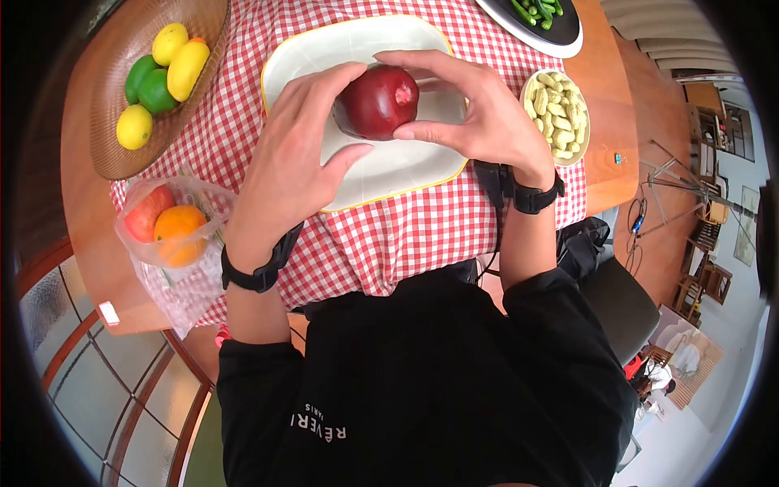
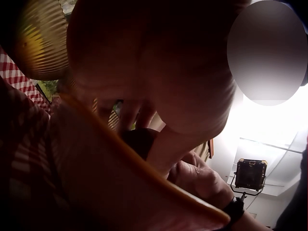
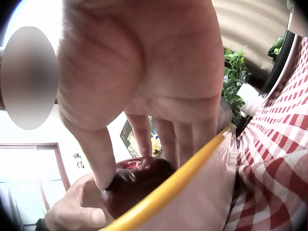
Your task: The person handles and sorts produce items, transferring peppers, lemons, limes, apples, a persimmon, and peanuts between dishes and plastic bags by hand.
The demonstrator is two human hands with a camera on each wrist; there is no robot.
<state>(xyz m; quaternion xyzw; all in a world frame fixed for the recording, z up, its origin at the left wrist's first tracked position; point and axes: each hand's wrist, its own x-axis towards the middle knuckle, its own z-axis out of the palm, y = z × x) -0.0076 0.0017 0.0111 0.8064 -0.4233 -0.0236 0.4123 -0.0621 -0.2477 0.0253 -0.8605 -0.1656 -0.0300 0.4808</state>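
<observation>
A dark red, glossy round item (image 1: 377,103), with a pale pink scar on its right side, is held over the white yellow-rimmed tray (image 1: 365,191). My right hand (image 1: 492,114) grips it from the right, thumb on its near side and fingers curving over the far side. From the left, my left hand (image 1: 294,154) lies against it with the fingers, its thumb standing apart. In the right wrist view the right thumb presses the red item (image 3: 137,185) behind the tray's yellow rim (image 3: 178,180). The left wrist view shows it dark, mostly hidden.
A ribbed basket (image 1: 109,89) with lemons and green fruits stands at the far left, above a plastic bag (image 1: 174,300) with fruit. Right of the tray are a bowl of peanuts (image 1: 560,114) and a dark plate of green peppers (image 1: 560,31). A checked cloth (image 1: 357,252) lies beneath.
</observation>
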